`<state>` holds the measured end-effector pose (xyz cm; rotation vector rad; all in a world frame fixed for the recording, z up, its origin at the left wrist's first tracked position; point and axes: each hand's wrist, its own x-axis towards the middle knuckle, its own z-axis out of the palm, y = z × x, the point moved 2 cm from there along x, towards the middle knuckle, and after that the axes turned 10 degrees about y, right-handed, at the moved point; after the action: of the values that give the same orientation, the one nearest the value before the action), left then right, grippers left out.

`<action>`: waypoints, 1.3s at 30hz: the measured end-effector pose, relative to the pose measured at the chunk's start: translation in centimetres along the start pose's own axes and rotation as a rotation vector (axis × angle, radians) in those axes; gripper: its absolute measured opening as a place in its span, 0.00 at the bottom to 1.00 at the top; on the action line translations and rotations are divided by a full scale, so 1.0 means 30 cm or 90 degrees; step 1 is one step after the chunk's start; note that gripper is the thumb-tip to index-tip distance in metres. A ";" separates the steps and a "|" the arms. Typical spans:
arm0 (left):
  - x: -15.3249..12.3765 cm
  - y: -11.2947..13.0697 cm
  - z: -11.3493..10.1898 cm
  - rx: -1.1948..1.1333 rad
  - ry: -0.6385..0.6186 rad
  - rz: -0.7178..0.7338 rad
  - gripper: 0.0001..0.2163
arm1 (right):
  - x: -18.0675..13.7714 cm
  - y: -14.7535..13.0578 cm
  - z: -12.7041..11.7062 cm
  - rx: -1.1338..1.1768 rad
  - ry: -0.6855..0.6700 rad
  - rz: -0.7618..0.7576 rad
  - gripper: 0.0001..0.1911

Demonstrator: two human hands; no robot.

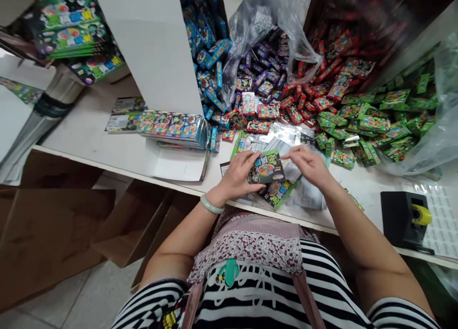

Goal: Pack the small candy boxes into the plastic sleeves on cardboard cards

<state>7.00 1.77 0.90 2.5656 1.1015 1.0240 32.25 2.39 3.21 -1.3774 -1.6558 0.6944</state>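
My left hand (239, 174) is closed around the left side of a dark printed card sleeve (267, 168) with a green edge and bright candy pictures. My right hand (309, 166) is just right of it, fingers drawn together and the fingertips by the sleeve's right edge; whether they grip anything is hidden. Beneath lies a second printed sleeve (279, 193), tilted and partly covered. Grey-white flat sheets and clear plastic (311, 193) are spread on the table under both hands.
Loose small boxes lie in heaps behind: blue (214, 52), purple (266, 64), red (331, 76) and green (375, 119). An open carton with a row of colourful boxes (173, 124) stands left. A black tape dispenser (404, 217) sits right. Cardboard boxes (53, 238) are below the table edge.
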 end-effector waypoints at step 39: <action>-0.023 -0.065 -0.042 0.015 0.075 -0.047 0.47 | 0.057 -0.103 -0.007 0.063 -0.146 0.126 0.27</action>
<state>4.72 2.55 0.71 2.4907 1.2338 1.1640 30.87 3.27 6.35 -1.4452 -1.6478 1.0689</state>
